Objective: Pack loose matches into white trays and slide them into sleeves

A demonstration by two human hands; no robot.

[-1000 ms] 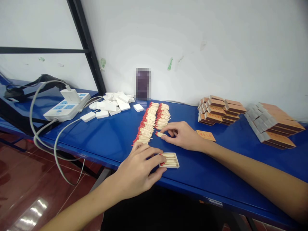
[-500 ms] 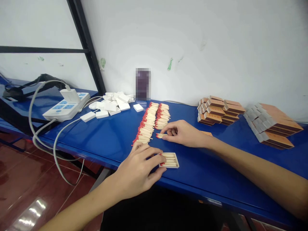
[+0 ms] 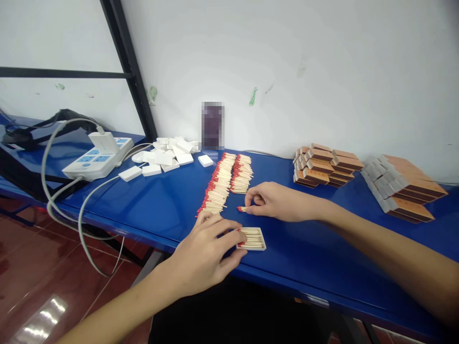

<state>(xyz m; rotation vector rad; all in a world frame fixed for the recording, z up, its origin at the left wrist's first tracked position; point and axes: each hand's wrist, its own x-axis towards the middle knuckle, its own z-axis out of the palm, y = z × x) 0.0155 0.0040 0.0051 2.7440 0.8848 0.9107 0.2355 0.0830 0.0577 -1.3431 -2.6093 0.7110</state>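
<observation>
My left hand [image 3: 211, 248] grips the left end of a small white matchbox tray [image 3: 264, 242] near the table's front edge. Red-tipped matches lie side by side in that tray, their heads partly hidden under my fingers. Just above and to the right, my right hand [image 3: 265, 200] pinches a few matches [image 3: 243, 209] between thumb and fingers, red heads pointing left. Beyond my hands, two rows of loose matches stretch away toward the wall: a longer left row [image 3: 217, 188] and a shorter right row [image 3: 241, 176].
White trays [image 3: 167, 157] are heaped at the back left, with a single tray [image 3: 205, 161] beside them. A power strip [image 3: 96, 160] with looping cables stands farther left. Stacked matchbox sleeves [image 3: 319, 165] and another sleeve stack [image 3: 405, 186] sit at the right along the wall.
My right hand has drawn the pinched matches slightly right and toward me, away from the short row. My left hand stays on the tray.
</observation>
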